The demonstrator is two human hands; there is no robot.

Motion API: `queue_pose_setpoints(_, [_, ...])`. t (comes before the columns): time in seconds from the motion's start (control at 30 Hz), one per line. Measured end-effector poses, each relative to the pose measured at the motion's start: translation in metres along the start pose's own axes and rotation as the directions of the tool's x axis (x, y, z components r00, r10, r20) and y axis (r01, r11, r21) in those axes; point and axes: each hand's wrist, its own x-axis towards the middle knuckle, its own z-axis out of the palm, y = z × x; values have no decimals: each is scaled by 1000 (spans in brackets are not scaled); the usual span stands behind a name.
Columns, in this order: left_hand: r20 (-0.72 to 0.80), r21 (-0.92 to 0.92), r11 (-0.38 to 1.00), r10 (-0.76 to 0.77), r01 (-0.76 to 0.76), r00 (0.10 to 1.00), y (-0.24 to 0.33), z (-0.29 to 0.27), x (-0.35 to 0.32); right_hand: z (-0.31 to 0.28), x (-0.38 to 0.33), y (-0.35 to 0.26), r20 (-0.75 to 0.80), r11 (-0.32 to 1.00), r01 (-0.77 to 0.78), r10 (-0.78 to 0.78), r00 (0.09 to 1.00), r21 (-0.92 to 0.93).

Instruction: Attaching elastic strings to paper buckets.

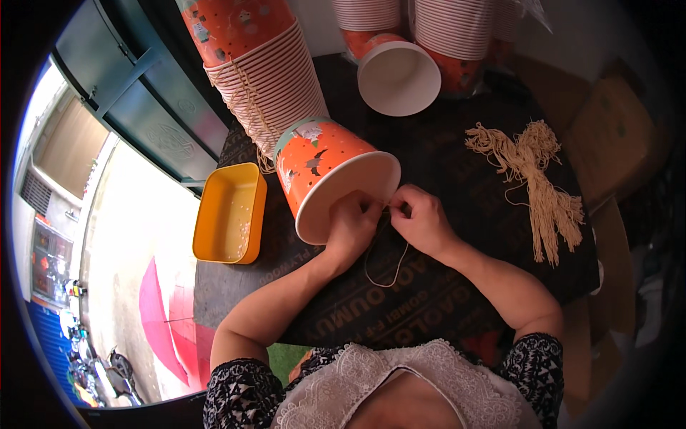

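Bucket (pixel 325 171) on its side on counter (pixel 457 179), mouth toward person. Left hand (pixel 351 223) and right hand (pixel 421 218) meet at rim, fingers pinching string (pixel 386 275); loop hangs toward body.

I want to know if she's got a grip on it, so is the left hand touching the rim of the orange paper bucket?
Touching. The head view shows the left hand pressed against the rim of the orange paper bucket, its fingers meeting the right hand at the string.
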Motion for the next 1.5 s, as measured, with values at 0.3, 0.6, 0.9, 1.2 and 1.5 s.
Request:
queue_pose_setpoints(0.3, [66, -21, 992, -120, 121, 991, 12, -4, 0, -36, 19, -10, 356, 772, -468, 330, 874, 431])
queue_pose_setpoints(0.6, [68, 5, 995, -103, 103, 992, 13, -4, 0, -37, 13, 2, 247, 869, 387, -319, 915, -310])
queue_pose_setpoints(0.9, [90, 21, 997, -71, 69, 993, 11, -4, 1, -23, 6, 9, 362, 855, 342, -199, 911, -390])
queue_pose_setpoints(1.2, [136, 139, 989, 40, -59, 990, -5, -7, 1, -19, 8, 12, 213, 987, 104, -76, 974, -124])
queue_pose_setpoints(1.5, [185, 203, 960, 156, -193, 970, 15, -4, -2, -19, 11, -1, 263, 984, -169, 147, 954, 64])
